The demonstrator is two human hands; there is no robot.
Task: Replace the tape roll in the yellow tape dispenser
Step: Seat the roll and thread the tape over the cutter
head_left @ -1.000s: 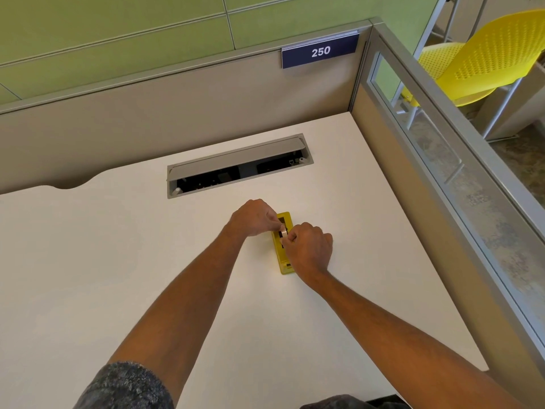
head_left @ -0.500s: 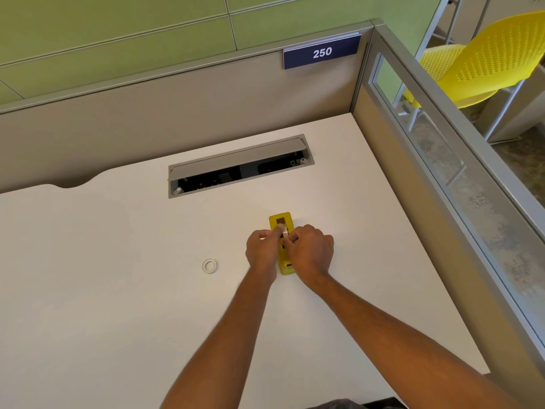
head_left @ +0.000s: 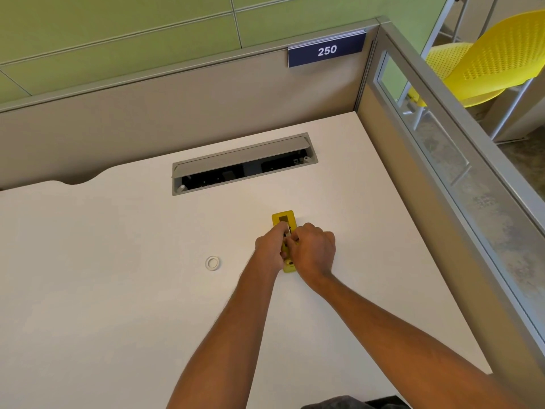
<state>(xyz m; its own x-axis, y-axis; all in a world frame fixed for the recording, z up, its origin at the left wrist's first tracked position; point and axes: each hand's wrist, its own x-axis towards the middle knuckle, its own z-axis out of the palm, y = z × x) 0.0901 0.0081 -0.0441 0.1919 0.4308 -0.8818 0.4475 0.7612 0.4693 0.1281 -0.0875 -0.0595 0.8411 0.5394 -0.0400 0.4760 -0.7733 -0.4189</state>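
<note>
Working over the yellow tape dispenser at centre frame, both hands meet above its middle: the left hand and right hand have fingers curled together on something small and white there, though what exactly they pinch is too hidden to tell. A white ring, probably a spent core or a roll, lies apart on the desk to the left, so the swap looks midway; seating and threading likely remain. Behind, a cable tray opens in the desk; a numbered sign and yellow chair sit upper right.
</note>
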